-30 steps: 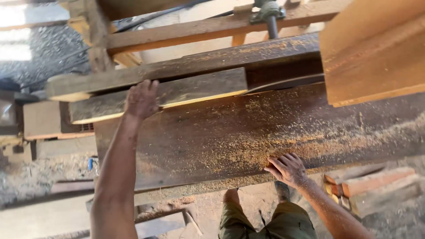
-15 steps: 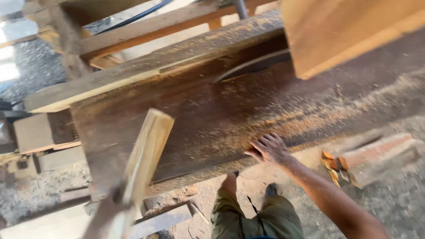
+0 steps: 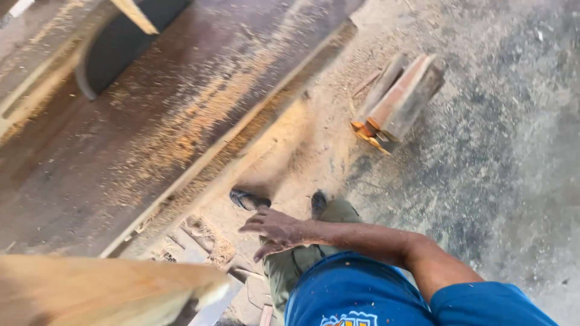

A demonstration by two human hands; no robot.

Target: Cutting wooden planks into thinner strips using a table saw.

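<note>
From the head camera, the right hand (image 3: 275, 230) hangs in the air off the near edge of the desk (image 3: 90, 175), fingers spread loosely and holding nothing, above the person's olive trousers and sandalled feet on the floor (image 3: 513, 151). The desk is a dark, sawdust-strewn saw bench. A pale wooden plank (image 3: 103, 290), blurred, crosses the lower left corner of the view beside that edge; the left hand is probably on it, but it is out of sight, so its state cannot be told. On the floor well beyond the desk's edge lies a small stack of reddish offcuts (image 3: 399, 96).
</note>
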